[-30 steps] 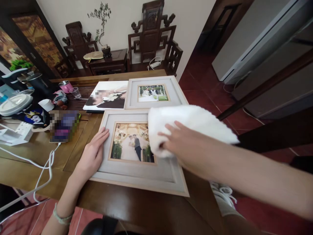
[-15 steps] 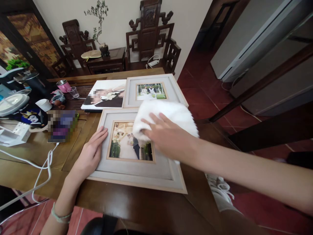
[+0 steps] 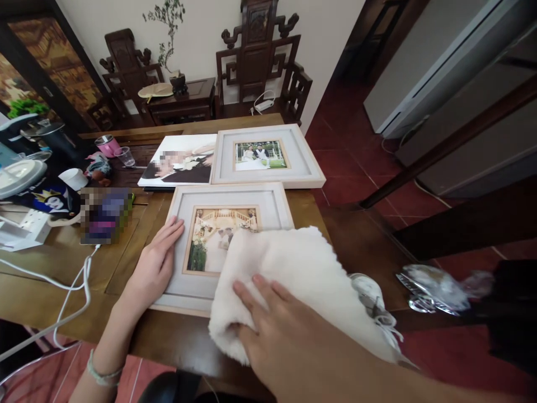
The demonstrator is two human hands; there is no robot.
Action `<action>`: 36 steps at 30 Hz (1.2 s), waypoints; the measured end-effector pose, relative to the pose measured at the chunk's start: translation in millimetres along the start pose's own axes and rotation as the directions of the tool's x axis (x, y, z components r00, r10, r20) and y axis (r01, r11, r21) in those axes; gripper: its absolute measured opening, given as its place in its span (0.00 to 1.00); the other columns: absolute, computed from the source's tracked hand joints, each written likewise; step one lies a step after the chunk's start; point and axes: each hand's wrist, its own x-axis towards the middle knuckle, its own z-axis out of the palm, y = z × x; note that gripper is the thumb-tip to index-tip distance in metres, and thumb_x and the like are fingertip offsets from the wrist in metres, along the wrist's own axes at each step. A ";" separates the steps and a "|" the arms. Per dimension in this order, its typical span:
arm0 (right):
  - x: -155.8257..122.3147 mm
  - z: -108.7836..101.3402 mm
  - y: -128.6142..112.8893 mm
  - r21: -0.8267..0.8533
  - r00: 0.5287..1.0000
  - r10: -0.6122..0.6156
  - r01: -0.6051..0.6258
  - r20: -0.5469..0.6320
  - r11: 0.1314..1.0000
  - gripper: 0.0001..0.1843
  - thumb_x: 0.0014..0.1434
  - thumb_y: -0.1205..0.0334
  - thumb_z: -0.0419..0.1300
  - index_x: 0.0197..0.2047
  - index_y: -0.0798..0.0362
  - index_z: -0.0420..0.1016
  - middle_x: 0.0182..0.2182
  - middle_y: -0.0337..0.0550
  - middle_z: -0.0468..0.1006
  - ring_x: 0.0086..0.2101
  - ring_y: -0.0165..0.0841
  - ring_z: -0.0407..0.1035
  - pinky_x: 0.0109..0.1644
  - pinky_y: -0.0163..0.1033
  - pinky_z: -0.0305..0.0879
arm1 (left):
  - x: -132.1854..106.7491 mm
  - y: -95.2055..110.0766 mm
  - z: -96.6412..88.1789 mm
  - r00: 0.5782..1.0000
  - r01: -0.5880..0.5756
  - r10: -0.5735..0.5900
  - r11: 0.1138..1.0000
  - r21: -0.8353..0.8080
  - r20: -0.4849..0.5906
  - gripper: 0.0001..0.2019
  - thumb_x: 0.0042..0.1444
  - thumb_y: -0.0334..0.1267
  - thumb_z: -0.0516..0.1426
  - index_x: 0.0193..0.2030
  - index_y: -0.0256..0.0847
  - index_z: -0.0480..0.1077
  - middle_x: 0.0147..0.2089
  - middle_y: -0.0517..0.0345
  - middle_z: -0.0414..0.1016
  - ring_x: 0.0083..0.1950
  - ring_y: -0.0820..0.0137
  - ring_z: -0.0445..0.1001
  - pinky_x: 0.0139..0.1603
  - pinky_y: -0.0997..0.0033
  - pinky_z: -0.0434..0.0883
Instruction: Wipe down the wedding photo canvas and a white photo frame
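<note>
A light wooden picture frame (image 3: 184,285) lies flat on the table, with a photo of a couple by a staircase. My left hand (image 3: 155,263) rests on its left border, fingers stretched out and lying flat. A fluffy white cloth (image 3: 289,257) covers the frame's lower right part and hangs past its near edge. My right hand (image 3: 272,330) presses on this cloth and holds it, the thumb tucked by a fold. Behind lie a second framed photo (image 3: 259,155) and a frameless photo panel (image 3: 184,162), side by side.
On the wooden table (image 3: 121,266) at left are a phone (image 3: 107,215) with a white cable (image 3: 86,280), a dark mug (image 3: 54,198), a pink cup (image 3: 108,146) and a clear small cup (image 3: 125,157). Carved chairs (image 3: 255,61) stand behind. A plastic-wrapped item (image 3: 436,288) is at right.
My right hand has moved the white cloth toward me, from the frame's upper right to its lower right and near edge. My left hand has stayed in place.
</note>
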 end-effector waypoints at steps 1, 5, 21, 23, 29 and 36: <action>0.4 -0.6 -2.0 0.012 1.000 -0.013 0.013 -0.005 1.000 0.19 0.48 0.59 0.65 0.45 0.52 0.82 0.55 0.64 0.73 0.52 0.61 0.70 0.48 0.61 0.72 | 0.0 -0.1 -0.1 1.000 -0.005 0.005 1.000 0.003 0.004 0.22 0.65 0.33 0.45 0.64 0.36 0.65 0.66 0.46 0.65 0.72 0.59 0.55 0.71 0.49 0.54; 23.1 -1.6 21.9 -0.028 0.995 0.060 -0.062 -0.076 0.998 0.24 0.53 0.69 0.59 0.55 0.56 0.76 0.62 0.63 0.66 0.60 0.59 0.61 0.58 0.61 0.64 | -0.4 -1.2 -1.3 0.999 -0.030 0.030 1.000 0.001 0.013 0.22 0.66 0.33 0.44 0.64 0.34 0.64 0.67 0.44 0.64 0.72 0.60 0.54 0.71 0.50 0.54; 36.1 -25.8 7.7 0.130 0.987 -0.039 0.018 0.155 0.991 0.23 0.52 0.64 0.64 0.52 0.51 0.79 0.66 0.57 0.60 0.62 0.67 0.54 0.57 0.74 0.57 | 0.0 1.0 -0.6 1.000 0.005 -0.005 1.000 -0.001 0.011 0.22 0.67 0.35 0.44 0.64 0.36 0.65 0.67 0.46 0.65 0.72 0.61 0.55 0.72 0.50 0.54; 30.6 -36.1 1.2 0.226 0.971 -0.113 0.064 0.210 0.972 0.20 0.51 0.65 0.64 0.49 0.50 0.80 0.63 0.55 0.65 0.60 0.62 0.60 0.58 0.68 0.62 | -0.2 3.9 -1.3 1.000 0.022 -0.021 1.000 -0.004 0.015 0.22 0.68 0.37 0.43 0.64 0.35 0.64 0.67 0.45 0.63 0.72 0.62 0.54 0.72 0.52 0.53; 70.2 -27.7 32.9 0.100 0.999 0.004 0.002 -0.054 0.995 0.25 0.58 0.72 0.53 0.58 0.58 0.72 0.64 0.59 0.63 0.63 0.57 0.56 0.62 0.65 0.54 | -5.4 11.8 -4.3 0.990 0.127 -0.131 0.989 -0.081 -0.051 0.28 0.69 0.46 0.42 0.72 0.37 0.49 0.73 0.47 0.51 0.73 0.60 0.52 0.73 0.54 0.49; 144.4 -23.8 58.7 -0.156 0.958 0.132 -0.176 -0.256 0.972 0.22 0.59 0.67 0.57 0.56 0.61 0.74 0.59 0.66 0.69 0.64 0.61 0.51 0.66 0.67 0.40 | -8.5 -0.2 0.6 0.992 0.081 -0.098 0.976 -0.202 -0.074 0.32 0.69 0.51 0.41 0.74 0.41 0.37 0.76 0.48 0.41 0.75 0.59 0.45 0.74 0.54 0.46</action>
